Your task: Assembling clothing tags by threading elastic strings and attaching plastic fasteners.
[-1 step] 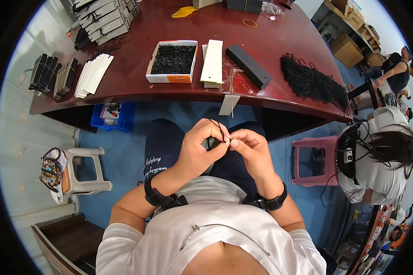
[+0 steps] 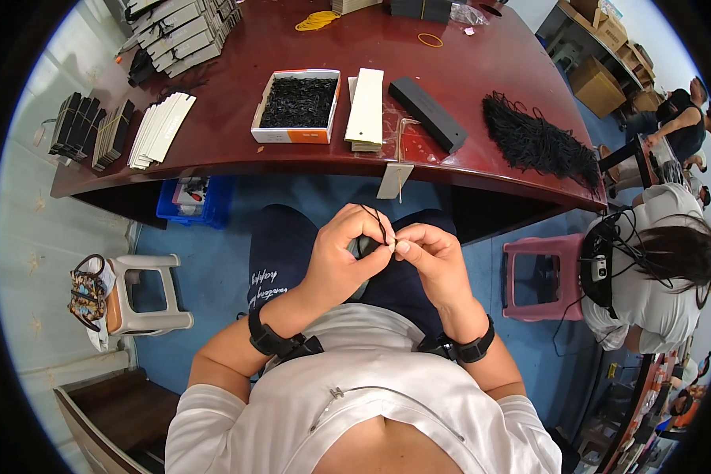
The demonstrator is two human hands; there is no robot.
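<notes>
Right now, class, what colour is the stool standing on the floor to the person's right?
Pink: the stool shows best in the head view, right of the hands.

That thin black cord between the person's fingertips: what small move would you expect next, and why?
Probably drawing the black cord through and snug. The left hand and right hand pinch it together over the lap, with a loop arching above the fingertips.

Even daylight lit the scene brightly, a soft sheen lay on the dark red table (image 2: 482, 71), and fisheye bending curved everything toward the black rim.
</notes>
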